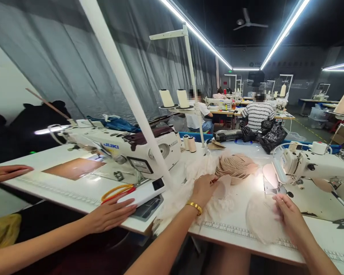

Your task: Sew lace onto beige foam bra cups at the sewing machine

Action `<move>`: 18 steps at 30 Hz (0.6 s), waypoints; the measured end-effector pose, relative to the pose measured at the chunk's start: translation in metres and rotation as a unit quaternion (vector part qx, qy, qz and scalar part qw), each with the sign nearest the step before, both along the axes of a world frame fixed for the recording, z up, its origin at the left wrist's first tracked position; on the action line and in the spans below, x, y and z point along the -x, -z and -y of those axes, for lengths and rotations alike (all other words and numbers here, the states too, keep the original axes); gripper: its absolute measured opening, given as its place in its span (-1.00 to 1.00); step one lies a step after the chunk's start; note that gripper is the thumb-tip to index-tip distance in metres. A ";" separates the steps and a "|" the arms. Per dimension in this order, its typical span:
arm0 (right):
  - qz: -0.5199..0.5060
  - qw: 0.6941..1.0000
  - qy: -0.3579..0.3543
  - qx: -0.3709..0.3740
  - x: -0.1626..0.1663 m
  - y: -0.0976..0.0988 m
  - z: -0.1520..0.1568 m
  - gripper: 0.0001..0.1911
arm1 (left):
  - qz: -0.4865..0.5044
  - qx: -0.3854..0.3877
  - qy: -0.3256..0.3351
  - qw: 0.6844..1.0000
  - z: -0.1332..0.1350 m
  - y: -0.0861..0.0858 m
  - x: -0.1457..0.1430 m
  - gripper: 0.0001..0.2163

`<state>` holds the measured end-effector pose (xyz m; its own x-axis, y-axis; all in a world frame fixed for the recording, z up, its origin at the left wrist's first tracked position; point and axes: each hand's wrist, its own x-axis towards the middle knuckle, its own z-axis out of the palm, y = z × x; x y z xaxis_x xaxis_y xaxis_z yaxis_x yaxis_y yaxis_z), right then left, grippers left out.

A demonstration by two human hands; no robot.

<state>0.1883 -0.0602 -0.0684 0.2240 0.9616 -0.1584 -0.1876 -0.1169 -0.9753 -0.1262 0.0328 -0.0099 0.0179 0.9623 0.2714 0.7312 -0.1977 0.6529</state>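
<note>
My left hand (204, 189), with a gold bracelet at the wrist, pinches a small beige fabric piece (224, 186) beside a fanned stack of beige fabric pieces (235, 168). Fluffy pale fabric scraps (193, 172) lie around that hand. Held between the fingertips of my right hand (288, 210) is a thin, rounded, sheer fabric piece (260, 219), blurred a little and hanging over the table's ruler strip. Just behind it, another pale cup-shaped fabric piece (269, 175) sits under the lit needle area of a white sewing machine (318, 198).
At left, a co-worker's hand (111, 214) rests by orange-handled scissors (119, 191); their other hand (11, 173) lies near a second sewing machine (132, 152). A white pole (126, 88) crosses the view. Thread cones (166, 98) and a black plastic bag (272, 137) stand farther back.
</note>
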 end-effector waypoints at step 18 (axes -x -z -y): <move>0.120 0.988 -0.029 -0.092 -0.001 -0.030 0.050 -0.39 | 0.002 -0.050 0.408 0.912 0.031 -0.047 -0.110 -0.87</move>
<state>0.1888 -0.1105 -0.0384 0.1781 0.9814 0.0712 0.0537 0.0626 -0.9966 -0.0158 0.0014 0.0369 0.7157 0.5993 0.3586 0.3118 -0.7337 0.6037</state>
